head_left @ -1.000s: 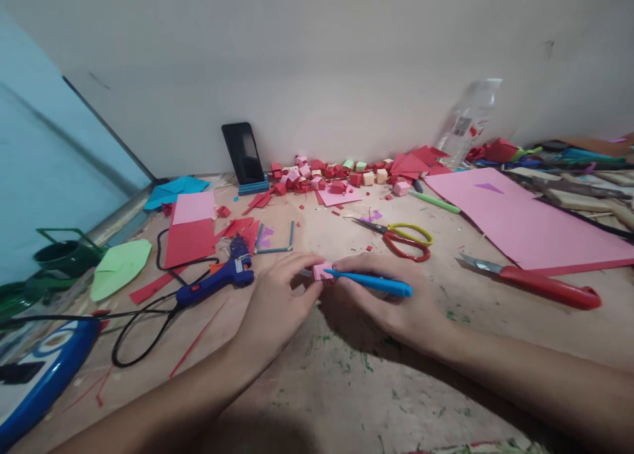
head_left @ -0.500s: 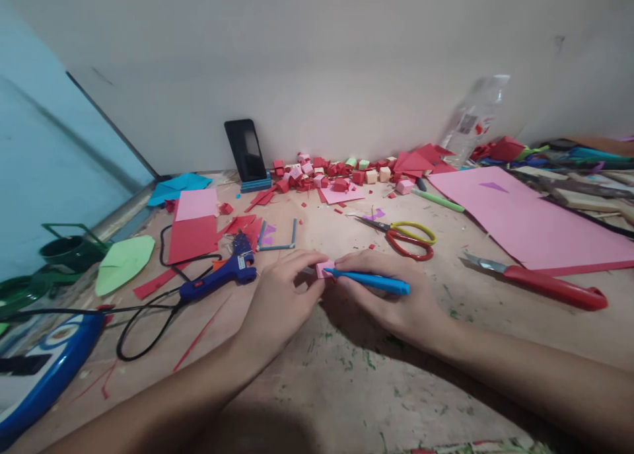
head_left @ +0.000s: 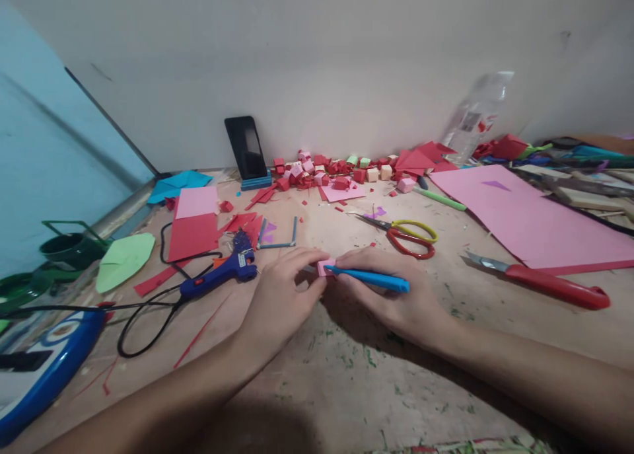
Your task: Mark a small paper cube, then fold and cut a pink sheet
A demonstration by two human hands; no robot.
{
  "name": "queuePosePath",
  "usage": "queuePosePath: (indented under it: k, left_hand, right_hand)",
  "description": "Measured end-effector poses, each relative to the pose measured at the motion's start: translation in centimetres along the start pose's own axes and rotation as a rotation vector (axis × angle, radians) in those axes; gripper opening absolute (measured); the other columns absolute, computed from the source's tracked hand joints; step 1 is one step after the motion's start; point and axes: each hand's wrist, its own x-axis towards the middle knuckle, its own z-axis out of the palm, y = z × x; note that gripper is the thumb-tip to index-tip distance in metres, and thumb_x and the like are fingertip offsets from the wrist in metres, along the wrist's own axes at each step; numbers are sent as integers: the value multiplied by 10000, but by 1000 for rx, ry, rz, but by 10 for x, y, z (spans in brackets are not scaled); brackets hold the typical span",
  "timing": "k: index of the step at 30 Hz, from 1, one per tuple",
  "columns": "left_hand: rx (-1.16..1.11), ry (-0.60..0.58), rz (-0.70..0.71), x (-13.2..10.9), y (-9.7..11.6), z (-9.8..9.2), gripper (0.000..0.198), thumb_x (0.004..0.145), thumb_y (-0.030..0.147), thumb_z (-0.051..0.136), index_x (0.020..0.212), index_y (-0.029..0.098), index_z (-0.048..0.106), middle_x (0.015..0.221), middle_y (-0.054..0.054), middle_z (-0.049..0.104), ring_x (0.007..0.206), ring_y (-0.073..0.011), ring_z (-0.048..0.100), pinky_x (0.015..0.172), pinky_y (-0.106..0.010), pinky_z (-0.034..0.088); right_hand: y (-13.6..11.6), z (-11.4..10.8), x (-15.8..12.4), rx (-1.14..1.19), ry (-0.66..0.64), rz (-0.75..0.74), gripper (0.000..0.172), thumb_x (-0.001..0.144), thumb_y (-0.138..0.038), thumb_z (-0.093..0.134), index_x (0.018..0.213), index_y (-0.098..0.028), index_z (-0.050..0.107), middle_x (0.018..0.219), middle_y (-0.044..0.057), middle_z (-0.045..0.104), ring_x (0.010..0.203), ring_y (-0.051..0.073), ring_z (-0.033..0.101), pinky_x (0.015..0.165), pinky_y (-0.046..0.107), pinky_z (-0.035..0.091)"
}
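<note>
On the scrap-strewn counter I see my left hand resting low, fingers pinching a pink block against the wood. My right hand, palm down, grips a blue pen with its tip on the block. A glue gun lies to the left, scissors beyond.

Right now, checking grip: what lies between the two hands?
A small pink piece, held between the left hand and the blue pen in the right hand, head view.
</note>
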Motion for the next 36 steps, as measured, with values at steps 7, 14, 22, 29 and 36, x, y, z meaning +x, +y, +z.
queuePosePath:
  k: [7, 14, 22, 29, 36]
  left_hand:
    - [10, 4, 5, 1, 2, 1, 256, 837, -1, 737, 1038, 151, 787, 1038, -46, 814, 979, -191, 753, 893, -287, 585]
    - [22, 11, 7, 0, 2, 0, 244, 845, 14, 741, 1036, 157, 791, 1032, -41, 818, 961, -189, 758, 870, -279, 592]
    - [10, 5, -11, 0, 0, 0, 236, 854, 27, 717, 1043, 149, 788, 1046, -58, 816, 978, -196, 752, 914, -300, 585]
    - [-11, -3, -23, 1, 3, 1, 221, 865, 74, 689, 1036, 182, 779, 1054, -48, 813, 981, -215, 752, 900, -327, 591]
    - [-11, -15, -39, 2, 4, -1, 210, 867, 112, 666, 1015, 224, 765, 1042, -37, 814, 979, -238, 756, 879, -366, 608]
  right_hand:
    - [0, 1, 1, -2, 0, 2, 225, 944, -147, 684, 1079, -292, 791, 1043, 11, 810, 935, 182, 762, 874, 345, 604]
    - [-1, -1, 1, -3, -3, 10, 194, 947, -141, 685, 1079, -242, 786, 1045, 32, 813, 938, 173, 766, 885, 325, 602]
    - [-1, -1, 0, -4, 4, 15, 162, 941, -148, 687, 1051, -218, 785, 1041, 44, 816, 941, 170, 768, 888, 313, 604]
    - [-2, -1, 0, -5, 1, 43, 183, 934, -156, 689, 1041, -256, 798, 1042, 31, 822, 937, 205, 779, 873, 357, 617]
    - [-2, -1, -1, -31, 10, 46, 174, 931, -159, 691, 1032, -254, 797, 1022, 30, 823, 921, 214, 779, 853, 367, 627]
